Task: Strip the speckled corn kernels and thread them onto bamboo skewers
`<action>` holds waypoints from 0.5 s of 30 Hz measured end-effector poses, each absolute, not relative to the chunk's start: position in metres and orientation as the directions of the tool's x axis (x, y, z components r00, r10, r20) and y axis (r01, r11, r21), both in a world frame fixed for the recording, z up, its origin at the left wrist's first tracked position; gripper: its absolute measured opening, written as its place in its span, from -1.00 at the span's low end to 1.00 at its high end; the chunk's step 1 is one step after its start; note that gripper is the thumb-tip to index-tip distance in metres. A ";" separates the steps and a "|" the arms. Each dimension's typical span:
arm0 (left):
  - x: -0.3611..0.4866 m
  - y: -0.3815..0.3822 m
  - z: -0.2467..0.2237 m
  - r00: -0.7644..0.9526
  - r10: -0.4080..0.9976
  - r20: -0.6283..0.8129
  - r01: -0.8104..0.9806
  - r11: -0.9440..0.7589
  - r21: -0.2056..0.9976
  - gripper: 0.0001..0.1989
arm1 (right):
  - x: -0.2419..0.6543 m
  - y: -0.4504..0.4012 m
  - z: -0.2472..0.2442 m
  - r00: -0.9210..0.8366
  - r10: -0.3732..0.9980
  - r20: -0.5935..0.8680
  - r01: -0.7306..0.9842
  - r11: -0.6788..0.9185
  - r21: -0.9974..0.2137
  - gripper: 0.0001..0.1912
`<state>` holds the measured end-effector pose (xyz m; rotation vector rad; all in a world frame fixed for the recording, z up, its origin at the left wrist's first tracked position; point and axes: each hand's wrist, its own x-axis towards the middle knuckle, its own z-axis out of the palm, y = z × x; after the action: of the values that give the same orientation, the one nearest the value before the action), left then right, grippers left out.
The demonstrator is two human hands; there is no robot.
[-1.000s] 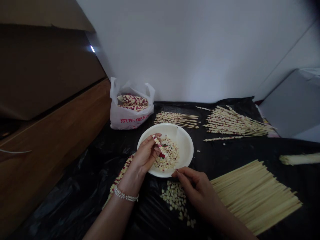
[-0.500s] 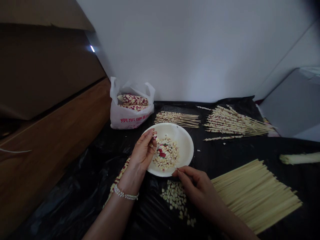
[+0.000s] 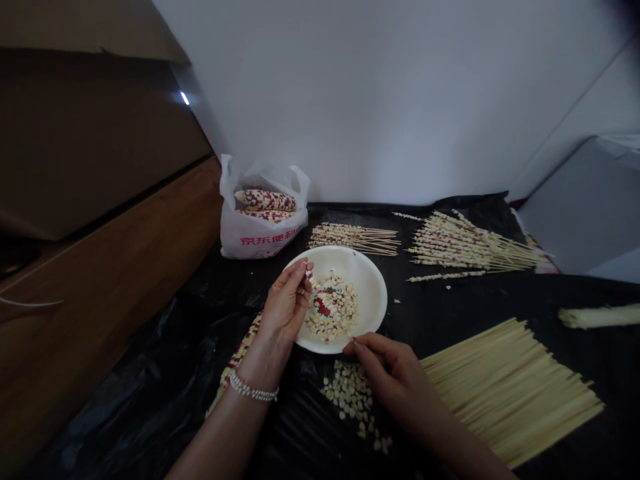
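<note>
Currently, in the head view, the left hand (image 3: 286, 301) is hovering over the left side of a white bowl (image 3: 374, 303), its thumb and fingers clamping on a row of kernels (image 3: 309, 272) that is mostly hiding behind them. A beaded bracelet (image 3: 253, 389) is circling the left wrist. The right hand (image 3: 395, 373) is reaching in from the near right, its thumb and forefinger pressing together at the bowl's near rim; whatever they may be pinching is too small to tell. Loose kernels (image 3: 343, 312) are covering part of the bowl's floor, and a red and green print is showing among them.

Just near of the bowl, a scatter of pale kernels (image 3: 347, 390) is lying on a black sheet (image 3: 165, 353). A corn cob (image 3: 240, 350) is resting partly under the left forearm. Farther left, a white plastic bag (image 3: 260, 241) is holding speckled cobs (image 3: 270, 199). Beyond the bowl, a small bunch of loaded skewers (image 3: 333, 235) is lying, with a larger pile (image 3: 450, 243) sitting to its right. Bare sticks (image 3: 515, 387) are spreading out at the near right.
</note>
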<state>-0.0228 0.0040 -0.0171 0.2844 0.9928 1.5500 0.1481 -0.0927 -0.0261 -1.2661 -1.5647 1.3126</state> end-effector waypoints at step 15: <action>-0.013 0.000 -0.018 -0.348 0.865 -0.362 -0.733 -0.010 0.680 -0.83 | 0.144 -0.094 -0.028 -0.247 0.966 -0.073 0.212 -0.020 -0.977 -0.67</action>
<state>-0.0129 0.0003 -0.0182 0.1846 0.9838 1.6607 0.1444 -0.0944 -0.0277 -1.2686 -1.5358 1.3279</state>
